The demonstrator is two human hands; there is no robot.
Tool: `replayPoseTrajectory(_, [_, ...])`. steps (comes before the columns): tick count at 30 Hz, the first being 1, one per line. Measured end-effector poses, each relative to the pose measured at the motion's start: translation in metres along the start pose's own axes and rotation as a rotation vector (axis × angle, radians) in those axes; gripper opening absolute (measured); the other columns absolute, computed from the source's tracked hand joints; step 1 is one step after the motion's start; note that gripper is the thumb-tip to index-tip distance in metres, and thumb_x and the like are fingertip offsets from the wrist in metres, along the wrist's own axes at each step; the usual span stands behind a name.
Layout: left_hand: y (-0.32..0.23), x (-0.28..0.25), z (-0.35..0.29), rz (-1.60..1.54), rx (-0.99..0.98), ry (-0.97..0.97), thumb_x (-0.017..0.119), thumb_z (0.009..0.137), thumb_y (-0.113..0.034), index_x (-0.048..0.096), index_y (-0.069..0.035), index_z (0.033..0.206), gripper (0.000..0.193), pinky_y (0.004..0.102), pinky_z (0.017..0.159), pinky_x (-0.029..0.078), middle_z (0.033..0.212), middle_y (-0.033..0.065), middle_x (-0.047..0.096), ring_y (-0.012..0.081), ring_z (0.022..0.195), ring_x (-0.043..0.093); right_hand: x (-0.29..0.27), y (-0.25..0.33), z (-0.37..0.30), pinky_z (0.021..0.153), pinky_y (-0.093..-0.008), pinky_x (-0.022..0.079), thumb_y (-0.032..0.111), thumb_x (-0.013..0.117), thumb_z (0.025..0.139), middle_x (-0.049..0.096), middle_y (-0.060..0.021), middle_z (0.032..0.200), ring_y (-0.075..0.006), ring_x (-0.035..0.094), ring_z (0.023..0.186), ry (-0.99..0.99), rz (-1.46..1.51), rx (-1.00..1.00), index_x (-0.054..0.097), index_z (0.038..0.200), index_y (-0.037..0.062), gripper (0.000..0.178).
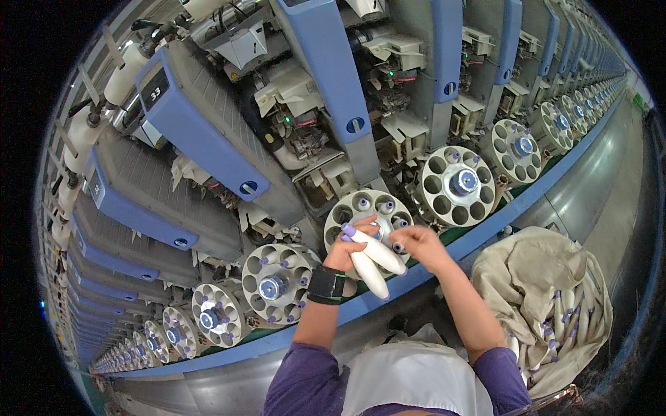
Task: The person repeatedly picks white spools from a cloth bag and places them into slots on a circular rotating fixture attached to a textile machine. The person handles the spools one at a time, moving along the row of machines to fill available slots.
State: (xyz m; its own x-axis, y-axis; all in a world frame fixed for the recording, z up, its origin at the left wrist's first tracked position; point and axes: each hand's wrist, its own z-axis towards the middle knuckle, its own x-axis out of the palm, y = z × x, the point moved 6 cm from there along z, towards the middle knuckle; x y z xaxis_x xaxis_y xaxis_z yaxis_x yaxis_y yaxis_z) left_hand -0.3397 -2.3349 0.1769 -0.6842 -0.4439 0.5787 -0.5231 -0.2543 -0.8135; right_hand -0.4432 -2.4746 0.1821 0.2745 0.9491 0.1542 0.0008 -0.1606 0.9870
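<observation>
My left hand point(339, 256), with a black wrist wrap, is closed around two white yarn bobbins with purple tube ends. The upper bobbin point(380, 252) slants down to the right, and the lower bobbin point(370, 276) hangs beneath it. Just right of them, my right hand point(422, 245) has its fingers bent together beside a tube end point(398, 247). Whether a thread or anything else is in those fingers, I cannot make out. Behind both hands is a round magazine point(336, 213) with several pockets, some holding purple-tipped tubes. My hands and the bobbins hide its lower part.
A beige cloth sack point(510, 267) at the right holds many bobbins. More round magazines, such as one point(458, 186) to the right and one point(277, 284) to the left, line the machine. A blue rail point(531, 186) runs along its front. Blue-and-grey machine housings point(201, 132) rise behind.
</observation>
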Motion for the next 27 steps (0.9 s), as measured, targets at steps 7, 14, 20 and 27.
replayPoseTrajectory(7, [0.007,-0.010,-0.001,0.003,0.062,-0.051,0.055,0.069,-0.001,0.053,0.005,0.115,0.047,0.0401,0.104,0.031,0.137,0.0132,0.037,0.0295,0.124,0.038,0.045,-0.008,0.009,0.062,-0.0304,0.043,0.020,0.069,0.074,0.061,-0.0089,0.078,-0.0179,0.057,0.069,-0.175,-0.207,-0.364,0.067,0.093,0.0042,0.025])
replayPoseTrajectory(14, [0.032,-0.006,-0.017,0.599,0.164,-0.224,0.062,0.066,-0.003,0.060,0.001,0.105,0.039,0.0344,0.099,0.032,0.121,0.0106,0.051,0.0225,0.113,0.047,0.045,-0.026,0.012,0.064,-0.0410,0.044,0.011,0.061,0.074,0.056,-0.0197,0.078,-0.0365,0.054,0.072,-0.331,-0.819,-0.419,0.060,0.074,0.0011,0.010])
replayPoseTrajectory(20, [0.034,-0.020,-0.024,0.257,0.158,-0.120,0.055,0.073,-0.003,0.041,0.002,0.129,0.058,0.0372,0.103,0.032,0.127,0.0177,0.046,0.0276,0.120,0.044,0.025,-0.028,-0.001,0.054,-0.0267,0.042,0.017,0.051,0.086,0.054,-0.0058,0.072,-0.0148,0.049,0.058,-0.080,0.144,0.196,0.060,0.092,0.0002,0.019])
replayPoseTrajectory(27, [-0.025,-0.034,-0.015,-0.152,0.247,-0.010,0.050,0.087,-0.027,0.024,0.004,0.135,0.063,0.0425,0.106,0.029,0.128,0.0247,0.041,0.0332,0.121,0.040,0.069,0.015,0.014,0.055,-0.0254,0.045,0.018,0.060,0.085,0.057,-0.0042,0.068,-0.0119,0.054,0.057,0.031,-0.064,0.003,0.060,0.082,0.0013,0.017])
